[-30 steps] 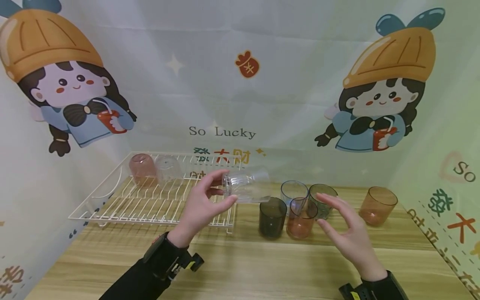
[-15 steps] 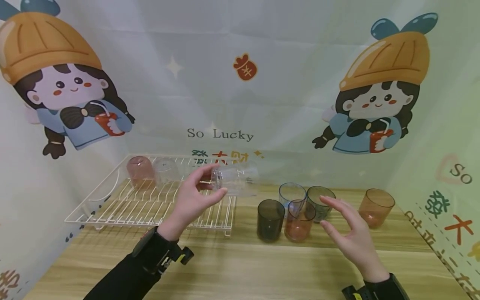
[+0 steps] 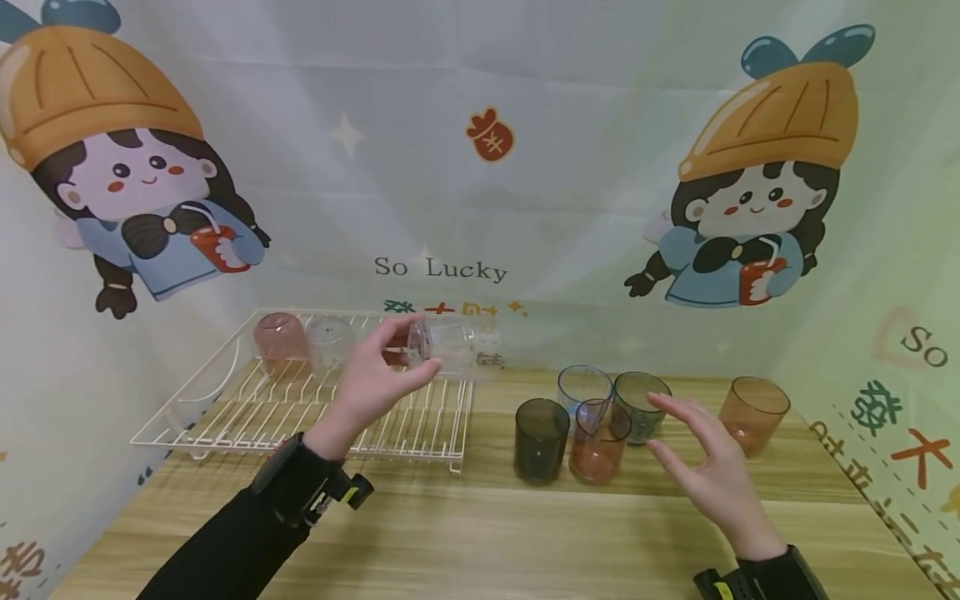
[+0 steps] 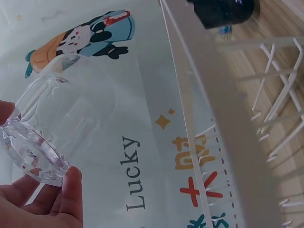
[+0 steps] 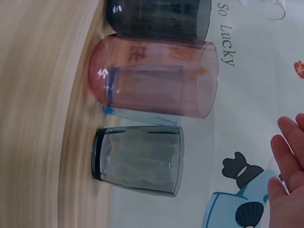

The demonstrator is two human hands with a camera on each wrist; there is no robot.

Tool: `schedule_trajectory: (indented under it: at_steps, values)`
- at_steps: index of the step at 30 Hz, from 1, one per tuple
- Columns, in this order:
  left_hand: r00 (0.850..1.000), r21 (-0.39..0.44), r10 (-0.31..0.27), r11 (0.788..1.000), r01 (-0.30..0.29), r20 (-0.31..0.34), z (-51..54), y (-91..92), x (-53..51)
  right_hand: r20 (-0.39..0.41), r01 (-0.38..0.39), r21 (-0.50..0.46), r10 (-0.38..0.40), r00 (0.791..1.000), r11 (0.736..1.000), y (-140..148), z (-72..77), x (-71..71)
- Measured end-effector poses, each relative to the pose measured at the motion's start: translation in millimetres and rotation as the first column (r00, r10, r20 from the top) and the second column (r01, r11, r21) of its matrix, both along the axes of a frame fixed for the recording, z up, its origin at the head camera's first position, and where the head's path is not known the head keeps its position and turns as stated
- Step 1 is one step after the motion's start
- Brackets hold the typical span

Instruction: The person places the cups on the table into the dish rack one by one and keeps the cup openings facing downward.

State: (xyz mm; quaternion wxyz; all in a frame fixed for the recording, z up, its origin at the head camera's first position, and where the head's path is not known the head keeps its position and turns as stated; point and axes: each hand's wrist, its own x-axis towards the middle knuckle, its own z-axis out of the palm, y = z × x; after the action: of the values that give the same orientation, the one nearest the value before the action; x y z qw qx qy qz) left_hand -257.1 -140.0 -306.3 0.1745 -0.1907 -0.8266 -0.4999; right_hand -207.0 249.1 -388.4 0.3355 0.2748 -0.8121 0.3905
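Note:
My left hand grips a clear drinking glass by its thick base, with thumb and fingers around it. The glass lies sideways in the air, mouth to the right, above the right part of the white wire dish rack. In the left wrist view, the clear glass shows beyond the rack's rail. My right hand hovers with thumb and fingers spread, holding nothing, beside a grey-green glass. A pink glass and a clear glass stand upside down on the rack.
Right of the rack, a dark glass, a reddish glass and a blue-rimmed glass stand upright close together. An amber glass stands apart at the right. A printed cloth hangs behind the wooden table.
My left hand has carried the clear glass leftward and slightly up, from beside the rack's right end to above it. My right hand has shifted slightly right, still spread.

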Motion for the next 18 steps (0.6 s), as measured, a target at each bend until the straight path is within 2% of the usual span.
schedule_trajectory:
  at_steps: [8,15,18]
  values:
    - [0.996,-0.04,0.034,0.999,-0.031,0.083,14.0,-6.1,-11.5,-0.02,0.031,-0.001,-0.031,0.999,1.0,6,-7.2,-3.8]
    - [0.986,-0.055,0.064,0.997,-0.057,0.152,23.3,-11.2,-20.6,0.025,0.073,0.048,-0.075,0.997,0.996,11,-4.8,-4.2]
    - [0.984,-0.065,0.074,0.996,-0.064,0.16,25.7,-12.7,-24.2,0.031,0.081,0.061,-0.083,0.996,0.995,13,-4.1,-4.3]
